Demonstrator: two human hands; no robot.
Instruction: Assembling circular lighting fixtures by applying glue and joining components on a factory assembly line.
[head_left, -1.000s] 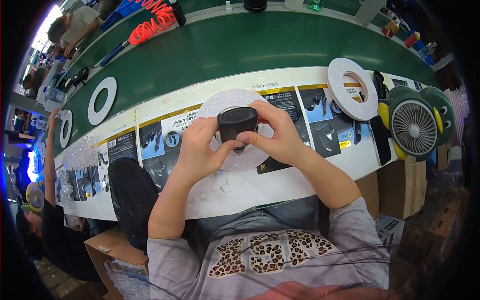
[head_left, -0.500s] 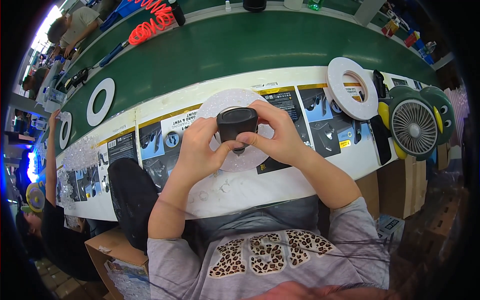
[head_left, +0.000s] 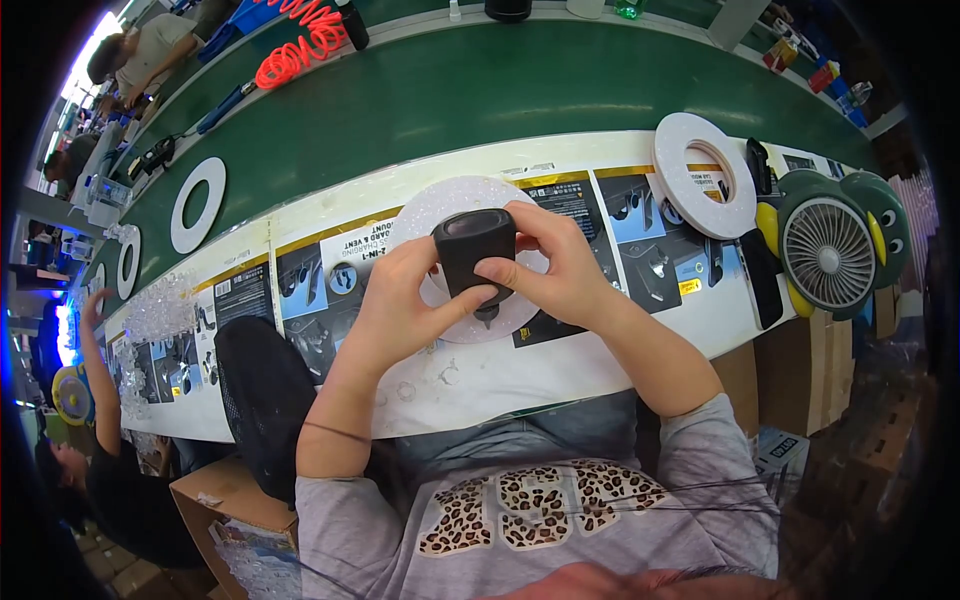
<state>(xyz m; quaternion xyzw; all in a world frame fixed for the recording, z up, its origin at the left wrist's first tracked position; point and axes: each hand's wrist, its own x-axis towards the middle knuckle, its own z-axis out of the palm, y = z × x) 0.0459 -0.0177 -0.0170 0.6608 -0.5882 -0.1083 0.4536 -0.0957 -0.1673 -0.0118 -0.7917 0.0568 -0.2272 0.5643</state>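
- Blk device (head_left: 463, 258): rounded block, small stem (head_left: 488, 318) aimed at near edge of white tabletop (head_left: 520, 385). Sits mid-length of tabletop, over its printed sheets.
- Grip: both hands closed round it. My L hand (head_left: 395, 300) has the left side, R hand (head_left: 560, 275) the right; thumbs on near face, R thumb higher than L. Prob. two-sided so it can't twist; stem clear, below thumbs.
- Device lies squarely betw. hands, top face showing above thumbs. Far-side fingertips hidden.
- Under it: speckled wht ring (head_left: 422, 212), flat on sheets. Touching device? Can't tell.
- Toward R end: stacked wht rings (head_left: 672, 165) nr far edge; blk phone-like slab (head_left: 761, 285) nr near R corner; green animal-shaped fan (head_left: 828, 255) at R end, prob. for air.
- Toward L end: heap of clear plastic bits (head_left: 160, 308).
- Past far edge: green bench (head_left: 480, 95), lone wht ring (head_left: 180, 218) on its L part.
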